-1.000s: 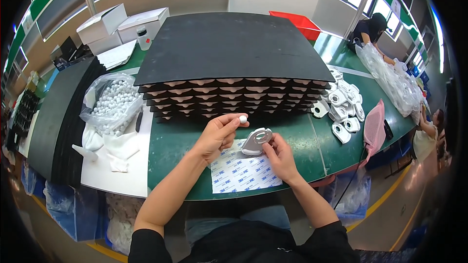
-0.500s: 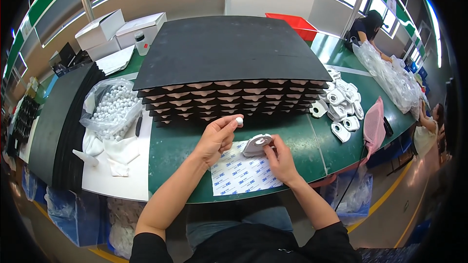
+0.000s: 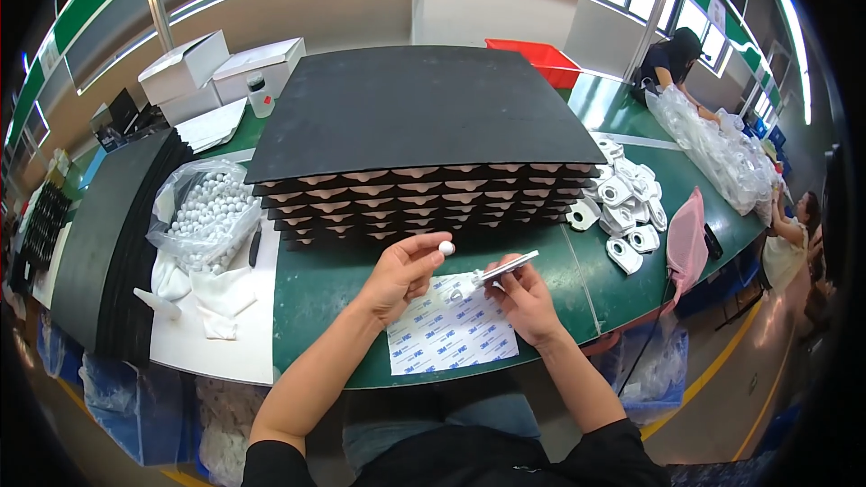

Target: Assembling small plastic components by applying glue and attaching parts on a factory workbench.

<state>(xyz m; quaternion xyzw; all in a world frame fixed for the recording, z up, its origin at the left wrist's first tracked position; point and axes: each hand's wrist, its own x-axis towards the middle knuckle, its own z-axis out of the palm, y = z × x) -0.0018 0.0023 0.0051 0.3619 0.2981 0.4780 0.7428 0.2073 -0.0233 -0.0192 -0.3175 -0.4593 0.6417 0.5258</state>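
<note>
Between the thumb and forefinger of my left hand [image 3: 404, 278] is a small white ball [image 3: 446, 248]. My right hand [image 3: 526, 302] grips a flat white plastic part [image 3: 508, 268], now seen almost edge-on; its hole cannot be seen from this angle. Both hands are above a white sheet with blue print [image 3: 451, 334], which lies on the green table [image 3: 334, 307] near its front edge. A clear bag of white balls [image 3: 212, 207] stands to the left of my left hand. Off to the right, several similar white plastic parts [image 3: 622, 203] lie in a loose pile.
A tall stack of black trays [image 3: 424, 117] stands just beyond my hands. More black sheets [image 3: 108, 243] rise at the left, beside white cloths [image 3: 221, 293]. A pink mesh bag [image 3: 686, 239] hangs at the right edge. At the far right another person handles clear plastic [image 3: 713, 153].
My right hand has turned the white plastic part from showing its holed face to nearly edge-on. The left hand still pinches the ball, its place over the sheet almost the same.
</note>
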